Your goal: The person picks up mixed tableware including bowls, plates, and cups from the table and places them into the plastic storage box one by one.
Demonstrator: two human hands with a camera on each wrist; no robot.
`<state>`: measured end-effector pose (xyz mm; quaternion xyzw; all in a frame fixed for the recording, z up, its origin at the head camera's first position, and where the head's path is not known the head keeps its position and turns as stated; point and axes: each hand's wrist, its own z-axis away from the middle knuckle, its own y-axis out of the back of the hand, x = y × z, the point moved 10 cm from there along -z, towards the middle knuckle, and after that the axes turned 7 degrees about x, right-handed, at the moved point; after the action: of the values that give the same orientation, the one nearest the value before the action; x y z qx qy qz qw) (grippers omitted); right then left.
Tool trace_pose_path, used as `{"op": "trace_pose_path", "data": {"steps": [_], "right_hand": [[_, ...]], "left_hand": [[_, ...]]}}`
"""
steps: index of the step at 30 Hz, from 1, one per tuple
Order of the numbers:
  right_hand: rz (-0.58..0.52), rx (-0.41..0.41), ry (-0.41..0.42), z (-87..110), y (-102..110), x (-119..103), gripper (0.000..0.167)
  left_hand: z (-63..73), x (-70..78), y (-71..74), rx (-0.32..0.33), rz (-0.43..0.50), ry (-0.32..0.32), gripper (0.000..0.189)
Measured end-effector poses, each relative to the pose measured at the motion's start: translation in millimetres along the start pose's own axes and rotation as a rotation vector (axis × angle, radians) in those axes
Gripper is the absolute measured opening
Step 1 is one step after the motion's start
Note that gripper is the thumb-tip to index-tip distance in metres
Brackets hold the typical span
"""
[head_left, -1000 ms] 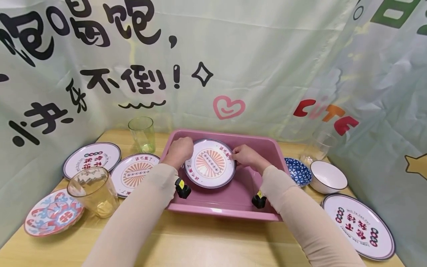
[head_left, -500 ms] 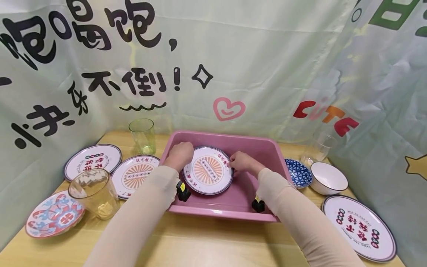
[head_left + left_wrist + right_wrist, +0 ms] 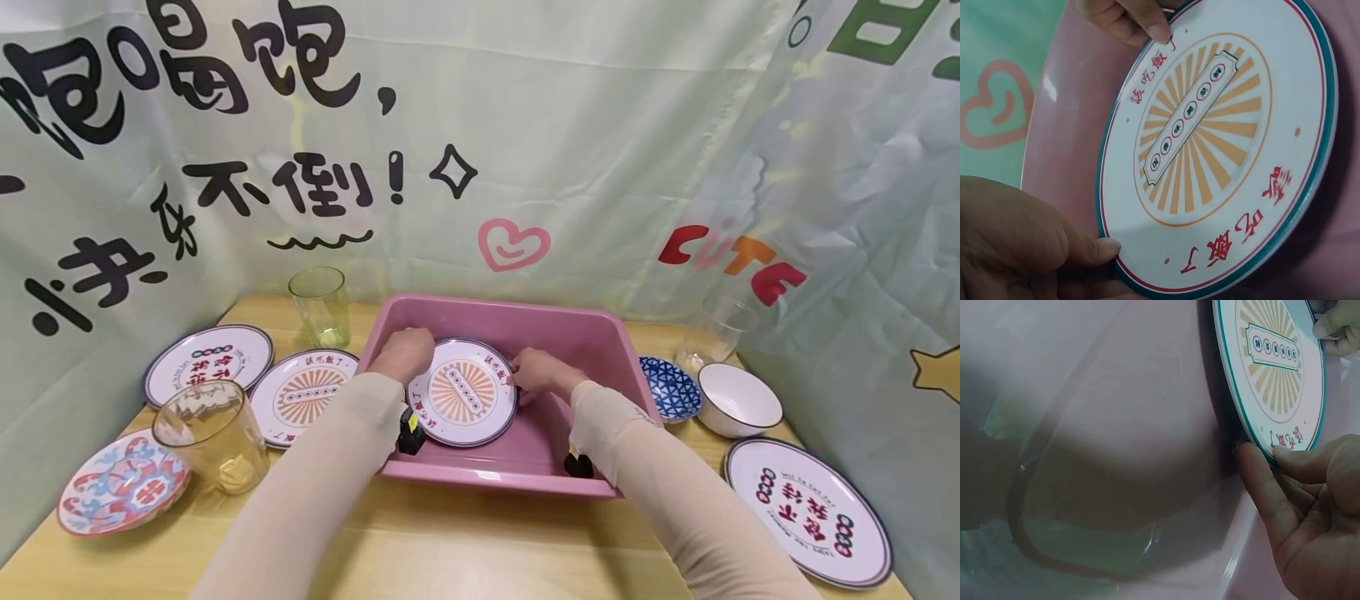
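Note:
Both hands hold a white plate [image 3: 463, 393] with a dark rim, an orange sunburst and red characters, inside a pink tub [image 3: 495, 477]. My left hand [image 3: 406, 353] pinches its left edge, thumb on top, as the left wrist view shows on the plate [image 3: 1204, 125]. My right hand [image 3: 542, 372] pinches the opposite edge between thumb and fingers; in the right wrist view the right hand [image 3: 1316, 500] has its thumb on the rim and a finger beneath. The plate is slightly tilted, and a shadow lies under its edge. Whether it touches the tub floor I cannot tell.
Left of the tub are a green glass [image 3: 320, 308], an amber glass [image 3: 213, 437], two white plates and a patterned dish [image 3: 123, 483]. At right sit a blue patterned bowl [image 3: 670, 389], a white bowl [image 3: 740, 402], a clear glass [image 3: 716, 333] and a white plate [image 3: 810, 510].
Both hands have lowered the plate deeper into the tub, towards its near left part. Their grip on its edges is the same. The surrounding dishes have stayed put.

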<state>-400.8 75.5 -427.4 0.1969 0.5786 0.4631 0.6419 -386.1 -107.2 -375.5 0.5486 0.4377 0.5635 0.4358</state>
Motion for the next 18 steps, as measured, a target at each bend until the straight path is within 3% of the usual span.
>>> {"op": "trace_pose_path", "data": {"steps": [5, 13, 18], "right_hand": [[-0.012, 0.003, 0.008, -0.6, -0.2, -0.7, 0.011], [-0.023, 0.026, -0.009, -1.8, -0.4, -0.6, 0.029], [-0.002, 0.02, -0.005, -1.1, -2.1, 0.8, 0.027]], "left_hand": [[-0.3, 0.1, -0.4, -0.002, -0.008, 0.001, 0.022], [0.8, -2.1, -2.7, -0.025, -0.015, 0.025, 0.026], [3.0, -1.4, -3.1, -0.035, -0.021, 0.027, 0.026]]}}
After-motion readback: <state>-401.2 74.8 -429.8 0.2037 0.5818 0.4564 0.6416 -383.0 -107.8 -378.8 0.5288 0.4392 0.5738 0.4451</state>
